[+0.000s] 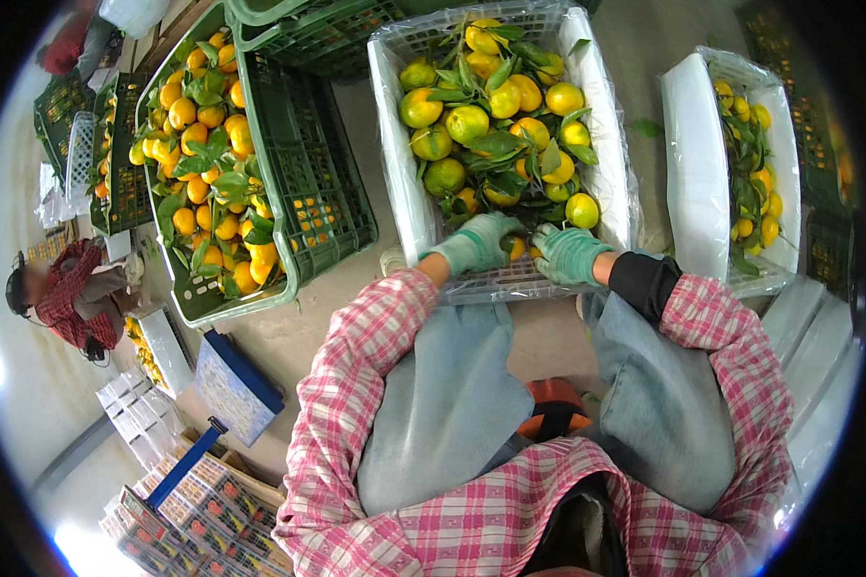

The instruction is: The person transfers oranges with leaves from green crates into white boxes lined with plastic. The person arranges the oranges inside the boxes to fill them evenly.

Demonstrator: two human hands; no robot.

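A crate lined with white sheets and clear plastic [408,209] stands before me, holding yellow-green citrus fruit [468,124] with leaves. Inside its near end are both my hands, in green-and-white gloves. My left hand [480,244] curls round the side of a small orange citrus fruit [514,248]. Close to its right, my right hand [567,252] has its fingertips at another fruit, mostly hidden by the glove; whether it grips that fruit I cannot tell. Leaves and more fruit lie just beyond my fingers.
On the left, a green plastic crate [289,249] heaped with leafy orange citrus leans against another green crate [364,209]. A second white-lined crate [695,173] with fruit stands right. A person in a checked shirt [83,296] is far left, near a blue platform scale [237,386] and stacked boxes [195,512].
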